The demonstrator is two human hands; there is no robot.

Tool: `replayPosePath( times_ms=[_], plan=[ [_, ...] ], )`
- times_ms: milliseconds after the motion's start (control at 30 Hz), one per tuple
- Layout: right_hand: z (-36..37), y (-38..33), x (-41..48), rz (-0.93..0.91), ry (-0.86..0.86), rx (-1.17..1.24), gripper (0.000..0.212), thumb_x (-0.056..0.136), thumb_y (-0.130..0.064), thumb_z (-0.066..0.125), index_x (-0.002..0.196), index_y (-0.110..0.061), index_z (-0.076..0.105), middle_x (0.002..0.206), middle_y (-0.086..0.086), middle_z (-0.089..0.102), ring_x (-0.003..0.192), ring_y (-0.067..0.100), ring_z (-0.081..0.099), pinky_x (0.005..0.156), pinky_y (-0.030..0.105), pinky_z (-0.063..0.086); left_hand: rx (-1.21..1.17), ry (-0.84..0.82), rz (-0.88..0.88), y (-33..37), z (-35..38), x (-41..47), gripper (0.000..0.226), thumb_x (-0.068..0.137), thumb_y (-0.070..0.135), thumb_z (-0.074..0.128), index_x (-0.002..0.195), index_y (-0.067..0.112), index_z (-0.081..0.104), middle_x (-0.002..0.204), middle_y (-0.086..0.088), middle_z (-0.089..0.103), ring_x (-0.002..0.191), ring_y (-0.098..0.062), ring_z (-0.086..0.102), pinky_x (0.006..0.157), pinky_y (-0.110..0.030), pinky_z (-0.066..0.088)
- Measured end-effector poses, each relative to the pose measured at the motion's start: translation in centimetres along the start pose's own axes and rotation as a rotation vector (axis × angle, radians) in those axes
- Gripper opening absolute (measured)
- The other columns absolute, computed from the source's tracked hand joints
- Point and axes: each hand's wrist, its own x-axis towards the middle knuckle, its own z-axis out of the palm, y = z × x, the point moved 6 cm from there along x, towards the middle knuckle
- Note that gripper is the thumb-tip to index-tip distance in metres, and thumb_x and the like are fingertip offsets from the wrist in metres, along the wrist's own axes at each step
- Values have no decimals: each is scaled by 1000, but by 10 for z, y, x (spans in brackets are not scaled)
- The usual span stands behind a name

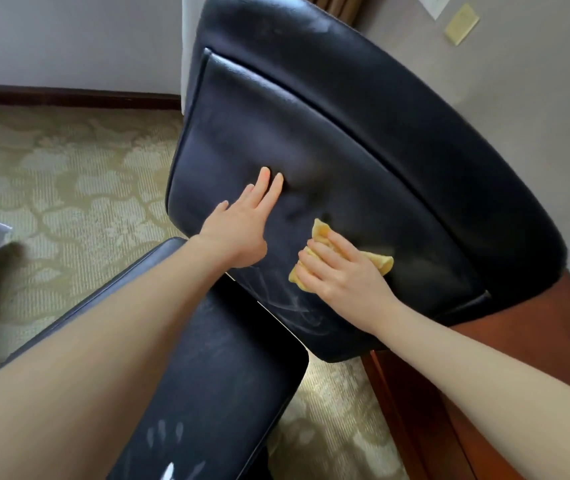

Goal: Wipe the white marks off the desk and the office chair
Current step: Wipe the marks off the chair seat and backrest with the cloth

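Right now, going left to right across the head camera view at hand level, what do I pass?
Patterned carpet → left hand flat on the chair back → right hand pressing the yellow cloth → wooden desk.

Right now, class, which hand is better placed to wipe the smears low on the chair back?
Right. The right hand presses the cloth on the chair back, beside the smears; the left hand lies flat, without cloth.
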Motion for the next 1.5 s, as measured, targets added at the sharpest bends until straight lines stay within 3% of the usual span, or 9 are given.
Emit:
replayPosePath(
  times_ms=[133, 300, 400, 533, 833, 1000, 1133, 1233, 1500],
  plan=[
    [-1, 1, -49, -103, -10, -52, 25, 93, -5, 44, 100, -13, 67, 102, 1, 66, 105, 21, 60, 112, 44, 27, 9, 27, -74, 1, -9, -3, 94, 83, 11, 52, 150, 23, -12, 158, 0, -17, 131, -31, 32, 101, -38, 30],
    [-29, 39, -92, -102, 99, -16, 21, 90, -1, 50, 93, -12, 69, 96, 4, 66, 91, 21, 62, 91, 37, 45, -22, 66, -146, 2, -13, -13, 90, 86, 14, 53, 152, 20, -8, 159, 0, -17, 125, -37, 39, 110, -38, 23],
    [-54, 72, -93, -41, 197, -51, 17, 81, -1, 63, 91, -12, 71, 95, 6, 68, 90, 23, 59, 86, 37, 44, 8, 98, -148, 6, -12, -18, 90, 87, 17, 55, 152, 16, -6, 159, -4, -15, 134, -36, 28, 110, -41, 22],
    [-82, 114, -77, 125, 323, -148, 21, 86, 1, 58, 88, -15, 72, 91, 4, 69, 82, 24, 62, 80, 35, 42, 14, 175, -57, 22, -10, -25, 91, 87, 14, 55, 151, 16, -9, 158, -3, -18, 147, -24, -1, 116, -41, 10],
    [-79, 112, -42, 517, 554, -26, 16, 79, -1, 70, 87, -14, 75, 81, 4, 69, 75, 27, 64, 73, 35, 51, -62, 55, -22, 54, 11, -16, 95, 87, 18, 56, 149, 15, -16, 156, -6, -26, 146, -24, -9, 116, -43, 8],
    [-44, 52, -51, 383, 464, 29, 30, 94, -1, 49, 82, -14, 73, 81, 1, 67, 71, 20, 62, 71, 33, 46, -50, 16, -37, 55, 12, -13, 98, 85, 16, 56, 148, 16, -19, 155, -5, -29, 146, -23, -12, 116, -45, 10],
    [-12, 5, -78, 332, 351, 182, 20, 87, -2, 59, 78, -14, 72, 82, 0, 68, 73, 18, 63, 75, 30, 48, -44, -1, -35, 52, 12, -10, 101, 82, 15, 58, 149, 16, -18, 155, -5, -29, 146, -23, -11, 116, -47, 14],
    [-1, -14, -87, 221, 234, 190, 29, 87, 2, 51, 76, -16, 71, 80, -1, 67, 72, 16, 62, 74, 28, 50, -61, -5, -20, 51, 11, -10, 103, 80, 12, 59, 149, 17, -17, 155, -5, -29, 146, -24, -10, 112, -48, 25],
    [-43, 51, -103, 262, 402, 133, 28, 89, 4, 54, 82, -14, 73, 84, 3, 69, 68, 20, 60, 71, 34, 51, -67, -24, -1, 48, 7, -9, 104, 80, 12, 60, 149, 18, -18, 155, -4, -29, 146, -22, -10, 112, -46, 27]
  ],
)
